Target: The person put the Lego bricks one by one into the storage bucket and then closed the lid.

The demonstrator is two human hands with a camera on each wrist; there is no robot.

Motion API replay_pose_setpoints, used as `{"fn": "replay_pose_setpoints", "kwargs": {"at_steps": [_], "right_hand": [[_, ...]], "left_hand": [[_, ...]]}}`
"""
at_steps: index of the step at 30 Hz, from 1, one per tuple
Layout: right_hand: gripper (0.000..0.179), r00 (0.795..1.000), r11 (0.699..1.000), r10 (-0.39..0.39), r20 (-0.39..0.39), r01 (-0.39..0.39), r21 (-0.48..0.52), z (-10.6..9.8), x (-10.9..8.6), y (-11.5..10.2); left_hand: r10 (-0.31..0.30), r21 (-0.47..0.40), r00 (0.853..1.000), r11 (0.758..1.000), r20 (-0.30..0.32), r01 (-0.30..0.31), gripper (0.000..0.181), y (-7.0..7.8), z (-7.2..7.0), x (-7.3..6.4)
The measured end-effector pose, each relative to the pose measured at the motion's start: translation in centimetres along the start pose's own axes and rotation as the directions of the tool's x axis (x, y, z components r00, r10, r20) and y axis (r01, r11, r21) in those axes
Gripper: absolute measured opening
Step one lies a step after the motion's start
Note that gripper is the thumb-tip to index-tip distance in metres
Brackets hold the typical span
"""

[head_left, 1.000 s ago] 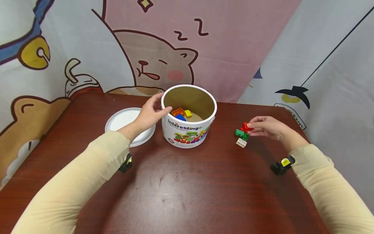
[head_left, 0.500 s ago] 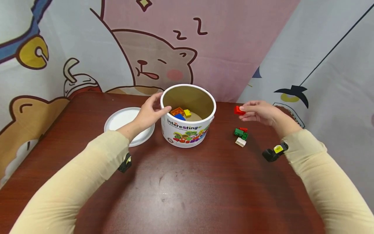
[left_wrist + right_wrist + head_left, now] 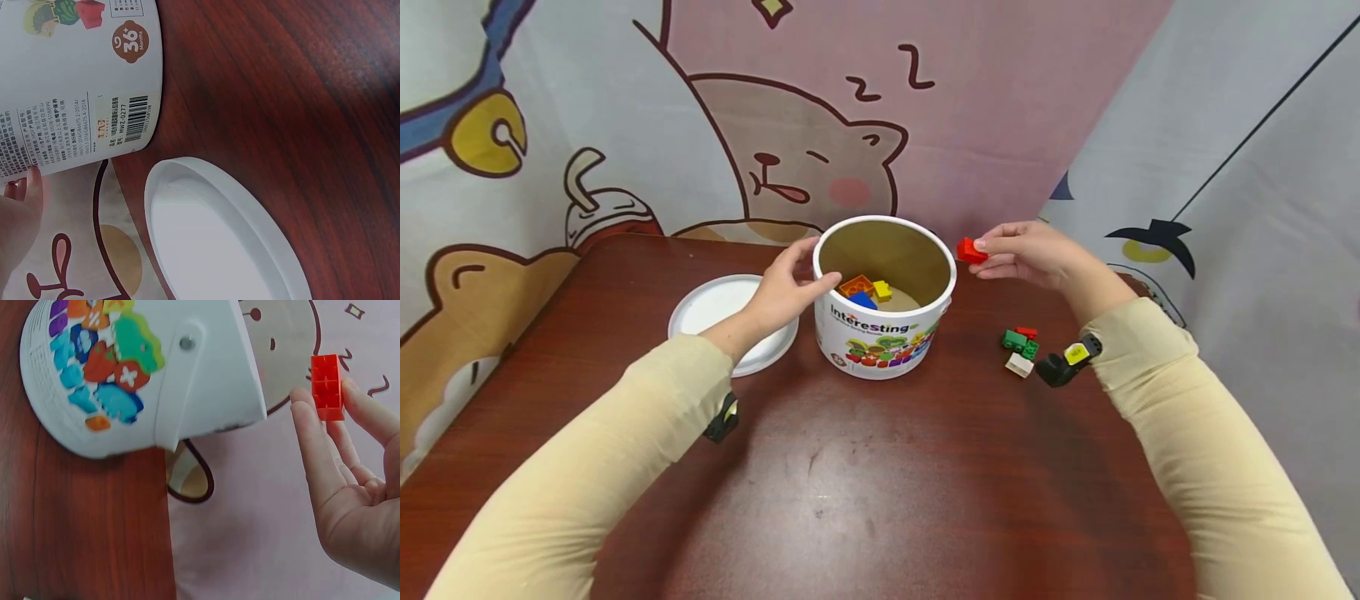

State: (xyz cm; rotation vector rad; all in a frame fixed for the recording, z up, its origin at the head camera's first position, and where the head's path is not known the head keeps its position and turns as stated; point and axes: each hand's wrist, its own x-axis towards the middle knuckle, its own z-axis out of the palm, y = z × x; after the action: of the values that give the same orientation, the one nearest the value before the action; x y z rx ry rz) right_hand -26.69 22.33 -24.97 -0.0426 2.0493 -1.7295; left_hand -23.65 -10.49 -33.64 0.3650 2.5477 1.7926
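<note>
A white round toy bucket with a printed label stands on the table. My left hand holds its left side at the rim, thumb toward the front and fingers farther back. Inside lie an orange brick, a blue brick and a yellow brick. Just right of the rim, my right hand pinches a red brick in the air. In the right wrist view, thumb and fingertips grip this red brick, its hollow underside showing.
On the table's right side lie green bricks, another red brick and a white brick. The white lid lies flat left of the bucket. A printed cloth hangs behind the brown table.
My right hand has lifted a red brick off the small group and carried it up and left to beside the bucket's rim. My left hand stays at the bucket.
</note>
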Motion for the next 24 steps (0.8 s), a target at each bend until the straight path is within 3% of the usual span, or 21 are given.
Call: {"fn": "replay_pose_setpoints", "kwargs": {"at_steps": [14, 18, 24], "right_hand": [[0.012, 0.999, 1.000, -0.007, 0.044, 0.008, -0.030, 3.5, 1.7, -0.6], [0.019, 0.999, 0.999, -0.011, 0.049, 0.012, -0.039, 4.0, 2.0, -0.6], [0.015, 0.997, 1.000, -0.025, 0.079, 0.026, -0.008, 4.2, 2.3, -0.5]], "left_hand": [[-0.004, 0.011, 1.000, 1.000, -0.001, 0.004, 0.065, 0.0, 0.1, 0.1], [-0.003, -0.007, 1.000, 1.000, 0.002, 0.003, 0.065, 0.0, 0.1, 0.1], [0.000, -0.002, 1.000, 1.000, -0.003, 0.000, 0.065, 0.0, 0.0, 0.0]]}}
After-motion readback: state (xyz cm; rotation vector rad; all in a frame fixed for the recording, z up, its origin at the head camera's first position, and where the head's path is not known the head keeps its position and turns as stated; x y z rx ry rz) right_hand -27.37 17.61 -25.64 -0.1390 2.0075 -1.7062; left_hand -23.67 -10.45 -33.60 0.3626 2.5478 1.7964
